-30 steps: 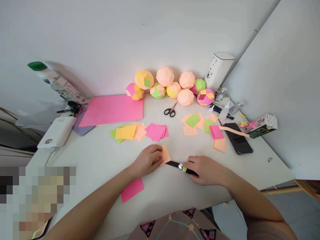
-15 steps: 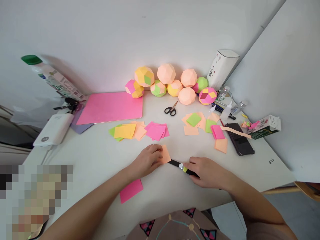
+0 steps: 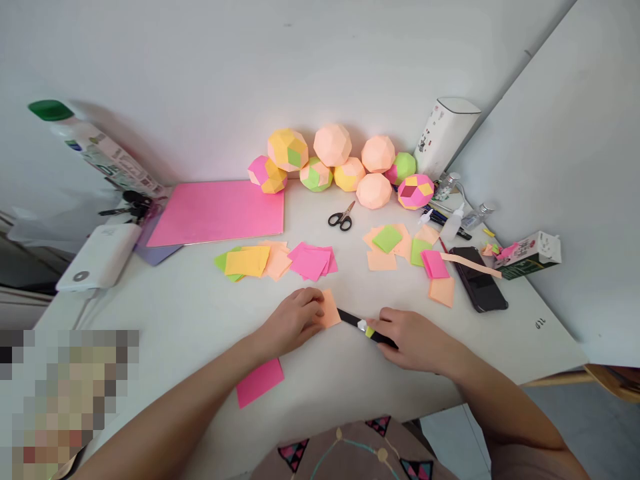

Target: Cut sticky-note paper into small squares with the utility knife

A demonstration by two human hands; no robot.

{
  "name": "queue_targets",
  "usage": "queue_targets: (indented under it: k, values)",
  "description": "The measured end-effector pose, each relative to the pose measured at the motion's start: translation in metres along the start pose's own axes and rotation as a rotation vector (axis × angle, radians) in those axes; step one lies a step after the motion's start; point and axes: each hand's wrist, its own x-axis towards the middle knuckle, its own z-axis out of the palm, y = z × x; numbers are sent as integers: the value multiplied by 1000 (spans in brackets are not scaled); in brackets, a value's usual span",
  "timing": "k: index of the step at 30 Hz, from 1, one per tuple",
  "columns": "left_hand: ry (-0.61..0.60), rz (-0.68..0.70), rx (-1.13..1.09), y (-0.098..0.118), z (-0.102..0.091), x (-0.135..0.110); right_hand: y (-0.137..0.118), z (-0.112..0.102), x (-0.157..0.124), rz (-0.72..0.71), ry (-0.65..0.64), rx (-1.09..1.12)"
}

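Note:
My left hand [image 3: 295, 317] is closed, its fingers bent over the left side of a peach paper piece [image 3: 331, 309] on the desk. A utility knife [image 3: 367, 329] with a black body and a yellow-green slider is gripped in my right hand [image 3: 415, 340]. Its tip end meets the right edge of the peach paper; whether the tip lies inside a fold cannot be made out. A bright pink paper sheet [image 3: 261, 383] lies beside my left forearm, partly covered by it.
Behind my hands lie yellow sticky notes [image 3: 247, 261], pink notes [image 3: 314, 261] and scissors [image 3: 341, 217]. Several faceted paper balls [image 3: 333, 145] are stacked against the wall. At right are a phone [image 3: 480, 280], a glue bottle [image 3: 453, 223] and a small carton [image 3: 533, 255].
The view has shifted slightly. My right hand and the knife sit a little higher in the picture, while my left hand stays on the peach paper.

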Motion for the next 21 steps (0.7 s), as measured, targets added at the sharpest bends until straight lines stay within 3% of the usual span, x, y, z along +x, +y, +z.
queue_targets:
  k: [21]
  values:
    - [-5, 25, -8, -3, 0, 1, 0, 5, 14, 44, 87, 23]
